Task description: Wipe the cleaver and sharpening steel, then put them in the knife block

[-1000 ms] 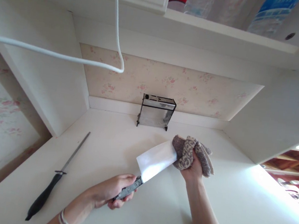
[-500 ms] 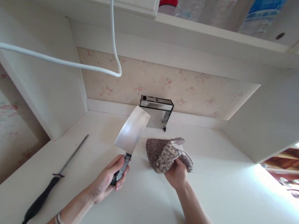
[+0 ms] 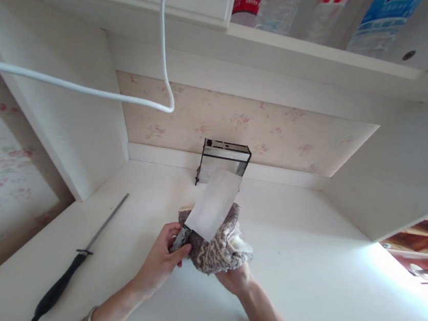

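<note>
A cleaver (image 3: 215, 202) with a wide, pale blade and a dark worn handle is in my left hand (image 3: 162, 255), whose fingers are closed round the handle. Its blade points up and to the right. My right hand (image 3: 237, 279) grips a brown-and-cream patterned cloth (image 3: 217, 251) bunched up behind and below the blade; most of its fingers are hidden by the fabric. Cloth shows on both sides of the blade and comes close to the handle. A sharpening steel (image 3: 79, 256) with a black handle lies on the white counter to the left.
At the back of the counter (image 3: 280, 291) stands a metal knife block (image 3: 226, 151) with a slotted black top, partly behind the blade. A white cable (image 3: 109, 94) hangs across the upper left. Several bottles (image 3: 247, 2) stand on the shelf overhead.
The cleaver has moved right and turned, and the cloth has come left, so the blade now lies over the cloth. The sharpening steel has stayed put.
</note>
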{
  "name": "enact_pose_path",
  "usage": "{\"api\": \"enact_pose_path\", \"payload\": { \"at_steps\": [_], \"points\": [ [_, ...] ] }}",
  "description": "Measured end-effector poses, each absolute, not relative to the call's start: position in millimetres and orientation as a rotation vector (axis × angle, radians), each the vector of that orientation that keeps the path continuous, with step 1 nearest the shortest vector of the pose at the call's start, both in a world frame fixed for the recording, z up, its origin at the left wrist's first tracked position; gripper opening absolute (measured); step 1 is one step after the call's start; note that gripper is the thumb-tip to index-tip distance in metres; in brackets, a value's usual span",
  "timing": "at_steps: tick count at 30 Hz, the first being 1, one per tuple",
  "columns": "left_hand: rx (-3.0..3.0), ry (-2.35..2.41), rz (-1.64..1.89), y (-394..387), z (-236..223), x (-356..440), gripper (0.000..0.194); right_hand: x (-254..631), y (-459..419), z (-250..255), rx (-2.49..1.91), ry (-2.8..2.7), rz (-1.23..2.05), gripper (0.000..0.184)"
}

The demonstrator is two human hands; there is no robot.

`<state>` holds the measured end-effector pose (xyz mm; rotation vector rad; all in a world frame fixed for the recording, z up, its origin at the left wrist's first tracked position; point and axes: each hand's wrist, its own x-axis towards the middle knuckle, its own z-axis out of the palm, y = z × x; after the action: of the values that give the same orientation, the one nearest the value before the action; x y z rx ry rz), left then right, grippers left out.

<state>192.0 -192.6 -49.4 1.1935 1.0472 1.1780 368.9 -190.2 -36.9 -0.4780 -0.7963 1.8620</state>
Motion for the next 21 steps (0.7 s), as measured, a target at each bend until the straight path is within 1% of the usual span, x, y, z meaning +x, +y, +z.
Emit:
{"api": "enact_pose_path", "payload": {
  "at_steps": [8,12,15,18,21],
  "points": [
    [1.203,1.162,1.327,-188.0,-51.5,191.3,0.047,367.2,-195.0,-32.5,-0.552,-0.734,1.799,0.033],
    [1.313,1.249,1.4,-187.6,-57.1,189.8,0.045,362.9,-197.3,-39.5,-0.613,-0.675,1.778,0.035],
    [1.396,1.233,1.276,-191.5,-55.9,191.4,0.044,360.3,-195.1,-51.2,-0.687,-0.597,1.688,0.036],
    [1.444,1.163,1.132,-196.8,-54.8,196.0,0.052,357.8,-191.1,-61.6,-0.753,-0.529,1.591,0.038],
    [1.508,1.146,1.076,-201.4,-59.2,199.9,0.059,355.2,-188.7,-65.5,-0.791,-0.541,1.526,0.041]
  ]
}}
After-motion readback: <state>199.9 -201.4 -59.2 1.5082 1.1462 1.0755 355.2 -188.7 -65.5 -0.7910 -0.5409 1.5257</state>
